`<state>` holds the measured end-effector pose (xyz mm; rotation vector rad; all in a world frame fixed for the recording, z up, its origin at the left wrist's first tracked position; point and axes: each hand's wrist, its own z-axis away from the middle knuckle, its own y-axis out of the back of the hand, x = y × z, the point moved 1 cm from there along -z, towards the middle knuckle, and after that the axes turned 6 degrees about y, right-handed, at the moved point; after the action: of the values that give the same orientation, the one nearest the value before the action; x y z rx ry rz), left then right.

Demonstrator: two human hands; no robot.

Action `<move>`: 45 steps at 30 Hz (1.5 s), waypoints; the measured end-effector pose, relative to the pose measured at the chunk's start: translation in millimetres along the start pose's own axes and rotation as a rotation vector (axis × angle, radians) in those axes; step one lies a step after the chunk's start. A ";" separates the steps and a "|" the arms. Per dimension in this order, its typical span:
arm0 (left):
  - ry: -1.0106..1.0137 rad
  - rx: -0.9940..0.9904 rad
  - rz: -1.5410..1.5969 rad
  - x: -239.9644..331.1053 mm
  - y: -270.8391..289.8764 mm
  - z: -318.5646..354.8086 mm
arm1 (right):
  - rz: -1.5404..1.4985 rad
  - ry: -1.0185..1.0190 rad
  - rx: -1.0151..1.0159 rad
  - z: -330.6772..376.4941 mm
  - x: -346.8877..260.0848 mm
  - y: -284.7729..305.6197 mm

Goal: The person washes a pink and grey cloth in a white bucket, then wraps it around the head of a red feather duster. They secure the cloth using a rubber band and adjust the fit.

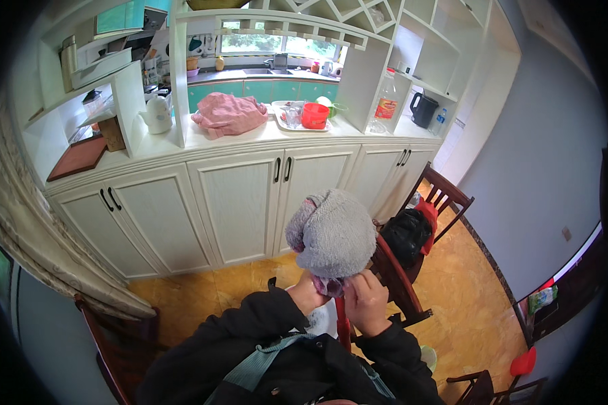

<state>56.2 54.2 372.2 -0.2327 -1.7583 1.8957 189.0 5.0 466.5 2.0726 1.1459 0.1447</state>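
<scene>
A grey fluffy cloth (338,233) is bunched into a rounded bundle above my hands, with pinkish-purple parts showing at its left side and lower end. Round its lower end, on the left, my left hand (307,295) is closed. My right hand (367,302) pinches the same end from the right, its fingers bent. What lies inside the bundle is hidden. Below my hands, partly covered by my arms, are a white surface and a red strip that I cannot make out.
Ahead runs a white cabinet (243,209) bearing a pink cloth (230,115), a white tray (281,124) with a red container (315,116), a white jug (157,116), a plastic bottle (386,101) and a dark kettle (423,109). A wooden chair (447,192) with a black bag (407,236) stands right.
</scene>
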 end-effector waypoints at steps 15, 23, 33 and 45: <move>-0.137 -0.038 -0.148 20.6 62.0 20.8 | -0.352 -0.182 -0.047 32.0 15.9 -81.2; -0.351 -0.105 -0.636 37.2 7.8 59.7 | -0.759 -0.506 0.132 12.8 9.4 -69.9; -0.378 -0.268 -0.917 93.2 -40.2 68.6 | -0.633 -0.002 0.507 -45.6 -50.6 -76.1; -0.049 -0.529 -0.631 101.3 -111.1 76.4 | -0.241 0.109 0.608 -43.3 -83.9 -30.4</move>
<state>-35.4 38.0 512.8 0.1708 -2.0290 0.9907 100.0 -25.6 497.8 2.4350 1.6487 -0.2408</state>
